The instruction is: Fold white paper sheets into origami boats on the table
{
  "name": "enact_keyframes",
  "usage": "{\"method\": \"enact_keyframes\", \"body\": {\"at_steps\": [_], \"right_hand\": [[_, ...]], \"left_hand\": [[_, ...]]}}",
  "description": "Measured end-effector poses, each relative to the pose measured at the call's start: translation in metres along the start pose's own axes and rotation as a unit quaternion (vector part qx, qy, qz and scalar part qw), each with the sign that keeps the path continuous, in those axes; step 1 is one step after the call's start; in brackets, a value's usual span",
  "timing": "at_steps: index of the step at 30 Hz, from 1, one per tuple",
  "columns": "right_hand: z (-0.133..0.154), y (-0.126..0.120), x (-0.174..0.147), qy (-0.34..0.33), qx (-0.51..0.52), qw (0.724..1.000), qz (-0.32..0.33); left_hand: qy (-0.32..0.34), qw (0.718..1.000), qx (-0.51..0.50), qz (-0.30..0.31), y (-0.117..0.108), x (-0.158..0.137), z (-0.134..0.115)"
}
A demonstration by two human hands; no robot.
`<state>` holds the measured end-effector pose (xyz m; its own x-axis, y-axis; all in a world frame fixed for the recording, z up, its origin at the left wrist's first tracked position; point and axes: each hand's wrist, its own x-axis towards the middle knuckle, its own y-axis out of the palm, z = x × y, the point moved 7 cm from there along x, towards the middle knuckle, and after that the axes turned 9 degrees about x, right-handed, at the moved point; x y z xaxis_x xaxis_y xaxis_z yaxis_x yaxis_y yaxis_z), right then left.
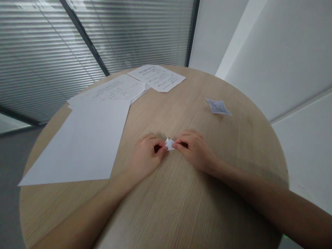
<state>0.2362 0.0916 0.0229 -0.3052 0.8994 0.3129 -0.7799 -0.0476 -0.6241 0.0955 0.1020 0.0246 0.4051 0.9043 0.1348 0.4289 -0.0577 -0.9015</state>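
A small piece of folded white paper (pixel 169 143) is between my two hands, close to the tabletop near the middle of the table. My left hand (pixel 149 152) pinches its left edge between thumb and forefinger. On the other side, my right hand (pixel 193 148) grips the right edge in the same kind of pinch. Pointed folds stand up at the top of the paper; its lower edge looks fairly straight. The fingertips cover both of its ends.
A round wooden table (pixel 160 207) fills the view. Large blank white paper (pixel 85 141) lies at the left, overlapping printed sheets (pixel 116 88). Another printed page (pixel 158 76) lies at the back. A folded paper shape (pixel 218 107) with pointed ends rests at the right.
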Motion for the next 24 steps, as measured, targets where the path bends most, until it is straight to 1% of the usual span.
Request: {"method": "enact_keyframes", "body": {"at_steps": [2, 6, 9, 12, 14, 18, 24], "right_hand": [[-0.002, 0.0, 0.001, 0.017, -0.003, 1.0, -0.008], [-0.009, 0.002, 0.003, 0.053, 0.017, 0.998, 0.005], [-0.01, 0.003, 0.004, 0.064, 0.014, 0.998, 0.01], [-0.009, 0.004, 0.004, 0.058, 0.009, 0.998, 0.012], [-0.009, 0.004, 0.004, 0.059, 0.014, 0.998, 0.013], [-0.009, 0.004, 0.005, 0.062, 0.015, 0.998, 0.016], [-0.011, 0.006, 0.007, 0.088, 0.009, 0.996, 0.02]], "left_hand": [[-0.01, 0.999, 0.035, 0.014, 0.002, 0.0, -0.001], [-0.013, 0.996, 0.084, 0.025, 0.002, 0.0, -0.004], [-0.015, 0.994, 0.104, 0.011, 0.001, -0.001, -0.004], [-0.066, 0.997, 0.049, -0.017, -0.001, -0.003, 0.005], [-0.094, 0.995, 0.0, -0.017, -0.001, -0.004, 0.01], [-0.08, 0.996, -0.049, 0.001, 0.001, -0.003, 0.011], [-0.067, 0.994, -0.082, -0.016, 0.001, 0.0, 0.013]]}}
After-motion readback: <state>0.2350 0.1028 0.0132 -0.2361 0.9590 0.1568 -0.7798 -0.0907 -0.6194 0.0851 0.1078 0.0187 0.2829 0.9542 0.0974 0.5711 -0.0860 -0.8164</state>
